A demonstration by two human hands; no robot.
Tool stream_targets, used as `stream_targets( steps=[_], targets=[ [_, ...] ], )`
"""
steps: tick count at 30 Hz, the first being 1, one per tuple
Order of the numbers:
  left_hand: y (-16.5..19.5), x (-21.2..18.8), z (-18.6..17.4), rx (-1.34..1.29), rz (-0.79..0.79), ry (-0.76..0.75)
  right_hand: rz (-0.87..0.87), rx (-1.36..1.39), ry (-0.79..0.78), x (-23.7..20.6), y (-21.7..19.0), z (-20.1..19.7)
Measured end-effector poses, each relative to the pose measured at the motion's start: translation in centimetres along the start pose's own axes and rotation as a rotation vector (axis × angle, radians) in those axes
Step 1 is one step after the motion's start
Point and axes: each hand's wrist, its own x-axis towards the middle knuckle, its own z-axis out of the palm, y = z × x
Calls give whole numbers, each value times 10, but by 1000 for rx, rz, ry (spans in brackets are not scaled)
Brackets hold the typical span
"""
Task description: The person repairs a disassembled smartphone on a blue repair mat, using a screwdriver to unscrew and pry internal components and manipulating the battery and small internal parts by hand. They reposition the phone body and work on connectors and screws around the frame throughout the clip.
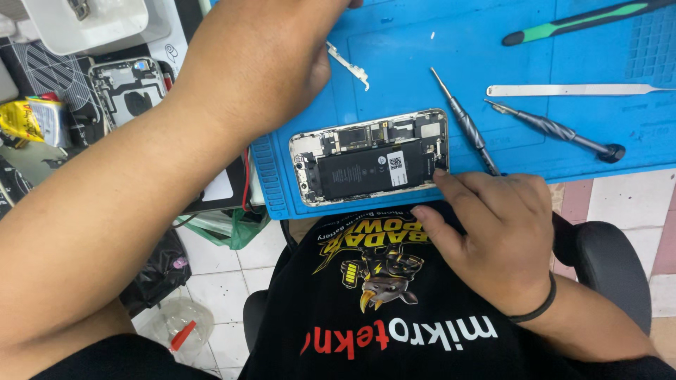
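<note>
Two screwdrivers and a flat metal pry tool lie at 2 o'clock of the opened phone. Right hand, loosely curled, fingertips touching its edge. Left hand mostly hidden; grip cannot be told.

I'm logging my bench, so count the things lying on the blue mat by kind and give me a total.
Opened phones: 1, the opened phone, its corner touched by the right hand
Screwdrivers: 2, screwdriver and dark screwdriver
Flat metal pry tools: 1, metal spudger
Green-and-black handled tools: 1, green-handled tool
Small metal brackets: 1, bracket by the left hand
Total: 6
</note>
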Motion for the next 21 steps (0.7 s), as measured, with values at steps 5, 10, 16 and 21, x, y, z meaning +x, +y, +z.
stream_targets(
  steps=[5,10,16,21],
  targets=[
    [5,-5,-5,-6,29,24,-5,10,-14,0,1,-1],
    [7,-3,-7,29,73,5,-14,13,-12,-2,2,-2],
    [8,4,-4,168,126,-142,-10,29,-9,-5,3,-2],
    [6,5,-2,98,160,-107,2,61,0,-4,2,-7]
  ],
)
